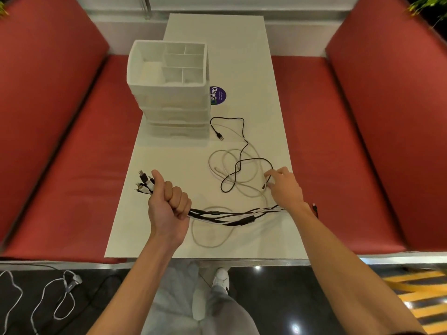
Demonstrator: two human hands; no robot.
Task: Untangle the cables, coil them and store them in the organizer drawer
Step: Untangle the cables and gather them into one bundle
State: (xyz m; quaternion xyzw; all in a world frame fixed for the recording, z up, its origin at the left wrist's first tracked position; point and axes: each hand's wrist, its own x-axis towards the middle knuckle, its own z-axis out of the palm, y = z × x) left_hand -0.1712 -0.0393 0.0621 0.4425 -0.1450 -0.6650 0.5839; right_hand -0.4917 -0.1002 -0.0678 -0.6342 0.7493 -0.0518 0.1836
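My left hand (169,201) grips a bundle of black and white cables (229,217) over the table's near left, plug ends sticking out past the thumb. The bundle runs right, under my right wrist. My right hand (285,187) pinches a white cable near the table's right edge. A loose black cable (238,163) with a USB plug and a white cable (232,151) lie tangled in loops on the white table (242,56). The white organizer (169,93), with drawers stacked below an open divided top, stands at the table's left; its drawers look closed.
Red padded benches (326,141) flank the table on both sides. A round purple sticker (218,95) lies beside the organizer. More cables (60,293) lie on the dark floor at lower left. My legs and a white shoe (220,279) show below the table's near edge.
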